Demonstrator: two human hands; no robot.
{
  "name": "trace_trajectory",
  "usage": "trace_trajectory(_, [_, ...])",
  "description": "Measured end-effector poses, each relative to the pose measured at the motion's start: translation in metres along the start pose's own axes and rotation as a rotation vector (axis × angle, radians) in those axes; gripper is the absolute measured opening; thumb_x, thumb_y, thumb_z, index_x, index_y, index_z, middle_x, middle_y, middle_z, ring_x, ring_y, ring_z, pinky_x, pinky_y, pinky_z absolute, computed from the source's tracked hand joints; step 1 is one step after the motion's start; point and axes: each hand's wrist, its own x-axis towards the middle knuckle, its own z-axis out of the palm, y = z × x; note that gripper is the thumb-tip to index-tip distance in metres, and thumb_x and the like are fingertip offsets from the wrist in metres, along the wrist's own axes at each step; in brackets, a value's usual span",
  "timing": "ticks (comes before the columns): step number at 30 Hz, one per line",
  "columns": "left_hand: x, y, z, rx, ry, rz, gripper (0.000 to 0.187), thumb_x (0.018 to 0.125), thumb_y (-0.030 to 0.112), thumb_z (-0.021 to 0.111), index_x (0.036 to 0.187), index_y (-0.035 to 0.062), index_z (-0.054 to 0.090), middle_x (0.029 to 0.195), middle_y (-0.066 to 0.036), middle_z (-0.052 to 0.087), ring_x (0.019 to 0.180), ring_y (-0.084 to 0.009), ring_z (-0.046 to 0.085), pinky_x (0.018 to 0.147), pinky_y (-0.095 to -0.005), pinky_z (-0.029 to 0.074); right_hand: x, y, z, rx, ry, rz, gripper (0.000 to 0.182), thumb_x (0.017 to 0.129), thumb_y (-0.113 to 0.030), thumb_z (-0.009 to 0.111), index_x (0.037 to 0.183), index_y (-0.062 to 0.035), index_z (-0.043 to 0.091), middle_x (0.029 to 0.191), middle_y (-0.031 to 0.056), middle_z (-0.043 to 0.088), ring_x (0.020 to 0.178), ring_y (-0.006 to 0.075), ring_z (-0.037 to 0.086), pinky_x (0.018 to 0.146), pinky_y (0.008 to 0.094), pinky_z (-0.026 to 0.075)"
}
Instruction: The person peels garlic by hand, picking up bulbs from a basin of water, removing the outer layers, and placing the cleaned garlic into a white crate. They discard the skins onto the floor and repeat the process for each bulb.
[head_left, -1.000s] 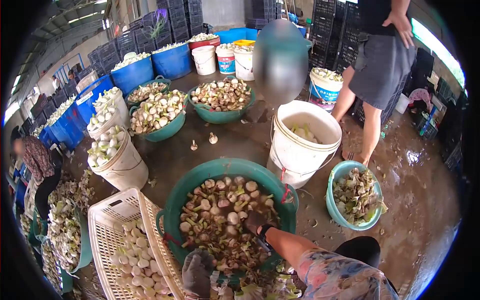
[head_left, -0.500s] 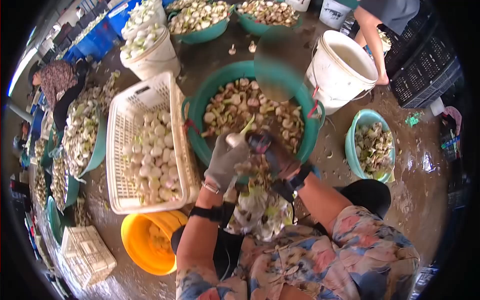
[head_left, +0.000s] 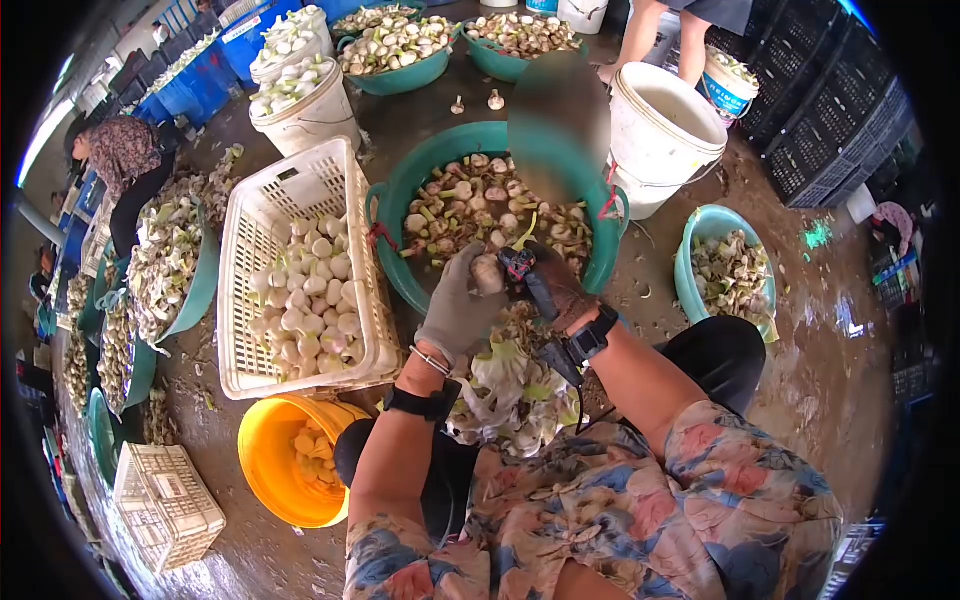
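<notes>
My left hand (head_left: 462, 303), in a grey glove, grips a garlic bulb (head_left: 487, 274) over the near part of a green tub (head_left: 400, 190). Close beside it, my right hand (head_left: 552, 287) wears a dark glove and is wrapped round a black cutting tool (head_left: 518, 263). The tool's head is by the bulb, and a green stem rises there. Loose garlic bulbs (head_left: 480, 203) fill the tub's bottom. Below my hands lies a heap of peelings and leaves (head_left: 515, 395). A white crate (head_left: 240, 340) to the left holds cleaned bulbs (head_left: 310, 300).
A yellow bucket (head_left: 262, 465) stands lower left, a white bucket (head_left: 650, 150) upper right. A small teal tub (head_left: 688, 285) of scraps is at right. One person (head_left: 120, 160) bends at far left; another's legs (head_left: 640, 40) are behind the white bucket.
The view has shifted slightly. The bulb in my left hand is now turned, its stem toward the tool. Both legs of the person behind the white bucket now show.
</notes>
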Motion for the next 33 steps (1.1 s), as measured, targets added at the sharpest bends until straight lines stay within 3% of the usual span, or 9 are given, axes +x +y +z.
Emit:
trace_trajectory(7, [-0.002,-0.007,-0.003,0.199,0.025,0.179,0.065,0.069,0.011,0.069,0.127,0.0032,0.039,0.115,-0.015,0.049,0.094,-0.0213,0.057,0.07,-0.029,0.05,0.003,0.011,-0.013,0.002,-0.064,0.006,0.012,0.086,-0.02,0.055,0.09,-0.0088,0.058,0.077,-0.0003,0.057,0.064,0.01,0.055,0.058,0.0255,0.05])
trace_trajectory(9, [-0.003,0.003,-0.003,-0.243,-0.077,-0.167,0.063,0.071,0.006,0.071,0.126,0.0033,0.039,0.115,-0.01,0.051,0.099,-0.0187,0.055,0.083,-0.0267,0.046,-0.002,0.004,-0.01,0.017,-0.092,0.019,0.011,0.086,-0.018,0.054,0.088,-0.0086,0.058,0.076,-0.0003,0.056,0.065,0.01,0.054,0.059,0.0257,0.05])
trace_trajectory(12, [0.0,-0.009,-0.003,-0.633,-0.118,-0.19,0.057,0.078,0.01,0.067,0.126,0.0044,0.038,0.112,-0.009,0.053,0.093,-0.0172,0.058,0.076,-0.0266,0.049,-0.006,0.0,-0.009,0.231,-0.109,0.121,0.01,0.086,-0.015,0.053,0.086,-0.0071,0.058,0.076,0.0008,0.056,0.067,0.0106,0.055,0.06,0.0269,0.051])
trace_trajectory(18, [-0.005,-0.002,-0.01,-1.064,-0.204,-0.39,0.051,0.085,0.017,0.059,0.129,0.0041,0.035,0.113,-0.006,0.051,0.097,-0.0164,0.056,0.077,-0.0252,0.049,0.009,0.013,-0.021,-0.109,-0.164,-0.042,0.012,0.085,-0.011,0.054,0.093,-0.0046,0.059,0.08,0.0021,0.058,0.07,0.0119,0.057,0.064,0.0284,0.053])
trace_trajectory(22, [-0.002,-0.002,0.012,-0.744,-0.05,-0.166,0.056,0.084,0.018,0.062,0.13,0.0035,0.034,0.113,-0.005,0.051,0.098,-0.0155,0.054,0.079,-0.0246,0.047,0.0,0.009,-0.009,0.224,-0.005,0.137,0.019,0.085,-0.013,0.054,0.102,-0.0056,0.056,0.08,0.0022,0.058,0.067,0.012,0.056,0.058,0.0257,0.05])
trace_trajectory(24, [0.002,-0.005,0.018,-0.443,0.082,0.006,0.059,0.081,0.012,0.065,0.131,0.0062,0.033,0.1,-0.006,0.054,0.074,-0.012,0.054,0.059,-0.0258,0.049,0.004,0.017,-0.014,0.233,-0.043,0.105,0.021,0.085,-0.013,0.053,0.104,-0.0063,0.055,0.08,0.0021,0.059,0.066,0.0119,0.057,0.057,0.0249,0.049])
trace_trajectory(26, [0.001,-0.001,0.016,-0.524,0.08,-0.017,0.055,0.081,0.012,0.064,0.128,0.0058,0.035,0.1,-0.007,0.054,0.074,-0.0118,0.054,0.059,-0.0257,0.05,0.01,0.025,-0.022,0.016,-0.125,-0.043,0.019,0.083,-0.013,0.056,0.101,-0.0073,0.058,0.081,0.0018,0.06,0.066,0.0113,0.057,0.056,0.0239,0.048])
trace_trajectory(30, [0.001,0.009,0.002,-0.602,0.041,-0.362,0.048,0.084,0.027,0.062,0.12,0.003,0.041,0.094,-0.01,0.056,0.07,-0.0183,0.058,0.056,-0.0288,0.051,0.016,0.029,-0.032,-0.099,-0.039,0.04,0.015,0.082,-0.011,0.056,0.096,-0.0064,0.061,0.083,0.0015,0.061,0.065,0.009,0.055,0.056,0.0238,0.047])
trace_trajectory(33, [0.004,0.0,0.004,-0.741,0.019,-0.494,0.045,0.088,0.035,0.055,0.116,0.002,0.044,0.088,-0.011,0.058,0.066,-0.0205,0.059,0.054,-0.0301,0.051,0.024,0.046,-0.046,-0.327,-0.168,-0.051,0.023,0.084,-0.009,0.057,0.106,-0.003,0.057,0.091,0.0017,0.061,0.076,0.0081,0.057,0.068,0.0244,0.049])
